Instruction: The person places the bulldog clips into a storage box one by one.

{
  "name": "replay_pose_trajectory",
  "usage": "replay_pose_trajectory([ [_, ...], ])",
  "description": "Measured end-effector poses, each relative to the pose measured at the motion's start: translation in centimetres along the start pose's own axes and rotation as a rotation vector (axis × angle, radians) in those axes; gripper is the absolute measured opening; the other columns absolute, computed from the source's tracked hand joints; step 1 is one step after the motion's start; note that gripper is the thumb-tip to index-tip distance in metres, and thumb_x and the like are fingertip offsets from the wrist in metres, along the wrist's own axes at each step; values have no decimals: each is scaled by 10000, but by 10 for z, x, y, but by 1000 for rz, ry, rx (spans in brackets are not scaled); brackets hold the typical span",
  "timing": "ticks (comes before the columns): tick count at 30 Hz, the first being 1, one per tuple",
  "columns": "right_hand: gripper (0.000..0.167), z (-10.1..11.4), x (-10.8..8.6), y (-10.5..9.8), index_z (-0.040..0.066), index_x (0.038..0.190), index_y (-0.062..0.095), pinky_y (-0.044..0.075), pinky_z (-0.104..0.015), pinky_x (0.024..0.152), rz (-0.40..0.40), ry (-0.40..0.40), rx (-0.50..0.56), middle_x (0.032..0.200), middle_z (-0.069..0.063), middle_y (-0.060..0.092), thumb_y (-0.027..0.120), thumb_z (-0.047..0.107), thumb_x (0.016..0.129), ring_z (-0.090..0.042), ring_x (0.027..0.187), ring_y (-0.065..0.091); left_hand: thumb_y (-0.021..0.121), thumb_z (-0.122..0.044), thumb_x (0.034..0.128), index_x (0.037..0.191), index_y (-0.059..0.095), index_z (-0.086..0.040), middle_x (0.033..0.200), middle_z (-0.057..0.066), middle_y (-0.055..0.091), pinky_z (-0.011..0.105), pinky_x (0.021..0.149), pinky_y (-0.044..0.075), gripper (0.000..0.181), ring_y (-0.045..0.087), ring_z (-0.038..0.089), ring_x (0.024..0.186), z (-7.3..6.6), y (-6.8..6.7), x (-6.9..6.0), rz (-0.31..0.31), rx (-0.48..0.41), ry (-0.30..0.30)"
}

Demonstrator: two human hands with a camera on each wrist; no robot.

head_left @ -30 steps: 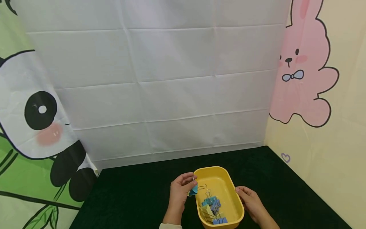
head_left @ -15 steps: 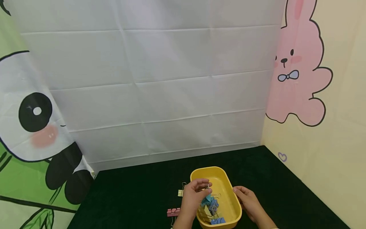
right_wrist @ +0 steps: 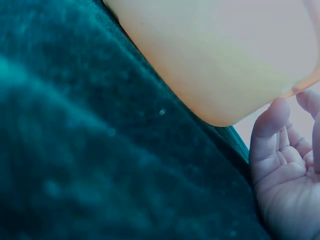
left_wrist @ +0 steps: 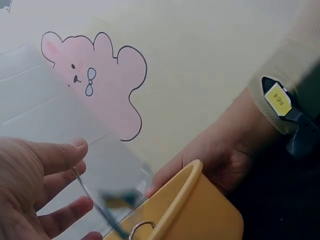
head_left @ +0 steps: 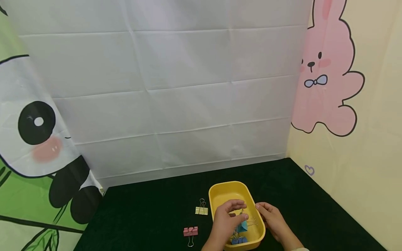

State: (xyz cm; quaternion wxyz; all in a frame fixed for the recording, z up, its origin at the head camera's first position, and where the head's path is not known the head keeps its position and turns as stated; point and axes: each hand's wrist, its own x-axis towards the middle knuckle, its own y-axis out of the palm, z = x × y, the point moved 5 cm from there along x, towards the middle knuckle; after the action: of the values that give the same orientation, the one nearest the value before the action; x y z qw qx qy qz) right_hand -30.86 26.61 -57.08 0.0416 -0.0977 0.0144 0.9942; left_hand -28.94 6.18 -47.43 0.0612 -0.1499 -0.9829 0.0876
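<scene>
My left hand (head_left: 223, 223) is over the yellow bin (head_left: 216, 190), pinching a teal binder clip (head_left: 242, 226) by its wire handle. The left wrist view shows that wire handle (left_wrist: 82, 185) between thumb and fingers, the clip's body blurred below it. Blue binder clips (head_left: 239, 240) lie in the near end of the bin; my hand hides part of the pile. My right hand (head_left: 272, 219) pinches the bin's right rim, and in the right wrist view its thumb (right_wrist: 270, 120) touches the edge.
A pale yellow binder clip (head_left: 201, 210) and a pink binder clip (head_left: 190, 231) lie on the dark green cloth (head_left: 150, 209) left of the bin. A white sheet (head_left: 188, 104) hangs behind, with a rabbit-printed cloth (head_left: 333, 97) on the right.
My left hand has moved right from the bin's left rim to over its inside, carrying the teal binder clip. The pale yellow and pink clips have come into sight. My right hand stays on the rim.
</scene>
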Motion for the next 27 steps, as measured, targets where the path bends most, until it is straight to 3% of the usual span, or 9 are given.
replay_pose_trajectory([
  [4, 452, 1, -1, 0, -19, 1229, 594, 604, -387, 755, -7, -2, 4, 986, -87, 675, 534, 390, 1046, -218, 854, 676, 824, -235, 853, 1135, 729, -224, 1138, -108, 714, 544, 1032, 481, 298, 633, 225, 1172, 0, 1, 0, -6, -4, 4],
  [10, 425, 1, 0, 0, -24, 1231, 595, 605, -394, 766, -26, 1, -7, 996, -109, 681, 513, 355, 1059, -239, 865, 681, 808, -263, 871, 1063, 733, -234, 1074, -109, 721, 519, 1017, 497, 208, 666, 168, 1073, -1, -10, 3, -71, 7, 13],
  [20, 409, -1, 0, 0, -9, 1223, 599, 600, -394, 754, -53, 6, -22, 1002, -123, 668, 524, 355, 1051, -257, 862, 671, 774, -194, 899, 1041, 720, -131, 1005, -30, 733, 337, 873, 584, 165, 655, 156, 950, 2, -49, 12, -215, -48, -25],
  [27, 442, -1, 1, 0, -8, 1218, 602, 601, -396, 751, -46, 3, -17, 1000, -122, 674, 537, 392, 1042, -257, 855, 672, 772, -244, 908, 1095, 696, -96, 1024, 29, 701, 343, 881, 568, 250, 624, 205, 951, 11, -84, 20, -321, -113, -30],
])
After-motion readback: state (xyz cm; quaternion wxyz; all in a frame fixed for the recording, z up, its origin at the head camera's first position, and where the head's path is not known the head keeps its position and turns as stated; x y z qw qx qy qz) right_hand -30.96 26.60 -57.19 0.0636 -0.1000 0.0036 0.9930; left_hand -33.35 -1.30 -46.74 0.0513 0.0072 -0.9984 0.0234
